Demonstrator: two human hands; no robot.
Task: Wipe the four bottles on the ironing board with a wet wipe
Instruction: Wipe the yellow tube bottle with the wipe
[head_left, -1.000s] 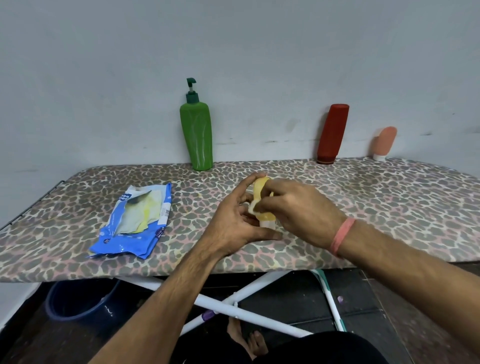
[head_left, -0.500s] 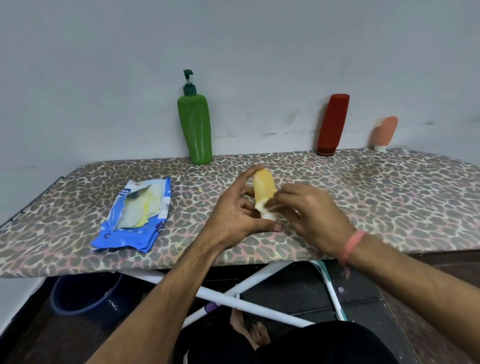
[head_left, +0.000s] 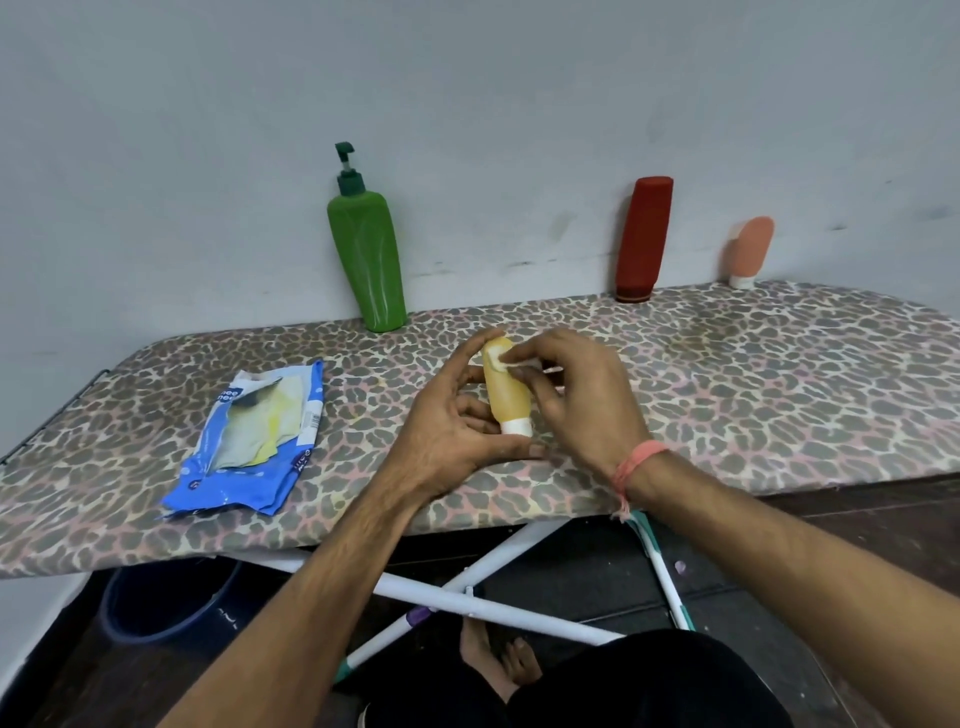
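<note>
A small yellow bottle (head_left: 506, 392) with a white cap pointing down is held upright over the leopard-print ironing board (head_left: 727, 395) by my left hand (head_left: 452, 431), thumb under the cap. My right hand (head_left: 576, 400) presses a small white wet wipe (head_left: 503, 361) against the bottle's upper end with its fingertips. Against the wall stand a green pump bottle (head_left: 369, 265), a dark red bottle (head_left: 641, 239) upside down on its cap, and a small peach bottle (head_left: 748, 252) at the far right.
A blue wet-wipe pack (head_left: 249, 441) lies open on the board's left part. Under the board are white crossed legs (head_left: 467, 597), a dark blue bucket (head_left: 166, 603) at the left, and my bare foot (head_left: 493, 660) on the dark floor.
My right hand slid the wipe from the bottle's lower body up to its top end. The view tilted down slightly; the left hand kept its hold.
</note>
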